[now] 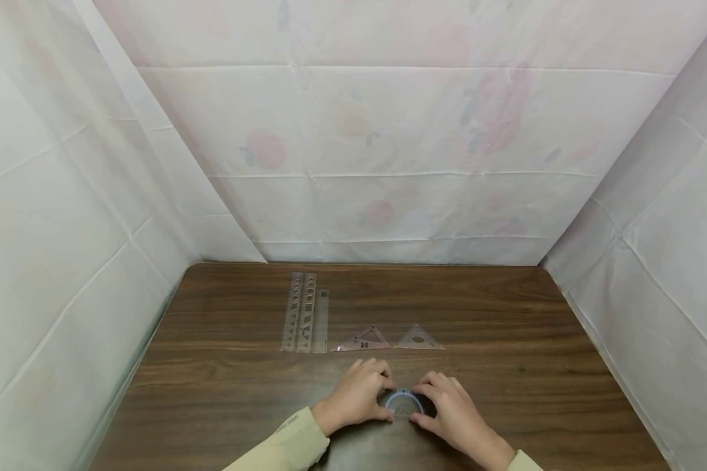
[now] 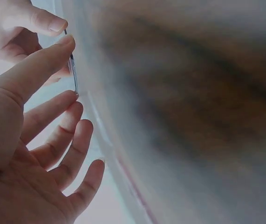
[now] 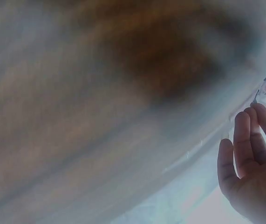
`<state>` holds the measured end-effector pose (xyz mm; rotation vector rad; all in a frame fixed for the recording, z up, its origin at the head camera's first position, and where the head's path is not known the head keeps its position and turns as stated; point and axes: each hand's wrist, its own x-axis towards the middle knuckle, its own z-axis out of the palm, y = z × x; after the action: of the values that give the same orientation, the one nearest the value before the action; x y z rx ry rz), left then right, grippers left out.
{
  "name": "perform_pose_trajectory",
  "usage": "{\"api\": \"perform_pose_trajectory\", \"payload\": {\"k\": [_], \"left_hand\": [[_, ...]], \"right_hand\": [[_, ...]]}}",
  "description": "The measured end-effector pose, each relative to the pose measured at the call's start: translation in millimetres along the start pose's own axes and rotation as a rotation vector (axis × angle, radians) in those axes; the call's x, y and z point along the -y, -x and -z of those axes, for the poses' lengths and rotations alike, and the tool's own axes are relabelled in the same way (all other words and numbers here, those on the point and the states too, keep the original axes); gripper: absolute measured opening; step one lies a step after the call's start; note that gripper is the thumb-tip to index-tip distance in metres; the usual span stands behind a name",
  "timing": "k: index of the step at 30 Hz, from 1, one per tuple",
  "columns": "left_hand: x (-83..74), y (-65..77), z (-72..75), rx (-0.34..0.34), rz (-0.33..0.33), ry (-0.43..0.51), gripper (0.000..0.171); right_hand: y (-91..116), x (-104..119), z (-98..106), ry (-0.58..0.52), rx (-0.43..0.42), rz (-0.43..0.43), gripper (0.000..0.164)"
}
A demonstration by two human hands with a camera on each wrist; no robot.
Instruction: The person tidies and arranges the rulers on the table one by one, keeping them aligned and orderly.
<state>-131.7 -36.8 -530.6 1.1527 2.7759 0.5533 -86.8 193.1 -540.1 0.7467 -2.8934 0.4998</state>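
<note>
A clear protractor (image 1: 404, 394) with a blue curved scale lies between both hands near the front of the table. My left hand (image 1: 362, 394) pinches its left side between thumb and index finger, and my right hand (image 1: 449, 407) pinches the right side the same way. In the left wrist view the protractor (image 2: 74, 73) shows edge-on, its rim at the left thumb and index fingertip. The other fingers of the left hand (image 2: 44, 135) spread loosely. From the right wrist, the right hand (image 3: 254, 158) appears at the edge, fingertips at the protractor (image 3: 257, 95).
Behind the hands lie a pinkish set square (image 1: 383, 335) and a clear set square (image 1: 429, 340). Left of them stand two stencil rulers (image 1: 291, 320) and a plain clear ruler (image 1: 322, 327), side by side. White patterned sheets (image 1: 353, 131) enclose the wooden table (image 1: 507, 314).
</note>
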Motion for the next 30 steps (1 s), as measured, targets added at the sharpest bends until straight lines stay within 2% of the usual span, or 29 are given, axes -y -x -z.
{"api": "perform_pose_trajectory", "payload": {"k": [8,17,25,30], "left_hand": [[-6.2,-17.4,16.0,-0.073,-0.028,-0.025,0.046],[-12.4,-42.2,35.0,-0.124,-0.022,-0.035,0.047],[-21.1,-60.6,47.8,-0.167,-0.036,-0.022,0.046],[-25.6,-73.6,50.3,-0.169,-0.031,-0.03,0.046]], "right_hand": [[-7,-9,20,0.026,-0.092,0.011,0.044],[-18,-23,48,0.067,-0.223,0.035,0.048],[-23,-37,67,0.086,-0.282,0.056,0.048],[-23,-44,76,0.089,-0.298,0.048,0.047]]}}
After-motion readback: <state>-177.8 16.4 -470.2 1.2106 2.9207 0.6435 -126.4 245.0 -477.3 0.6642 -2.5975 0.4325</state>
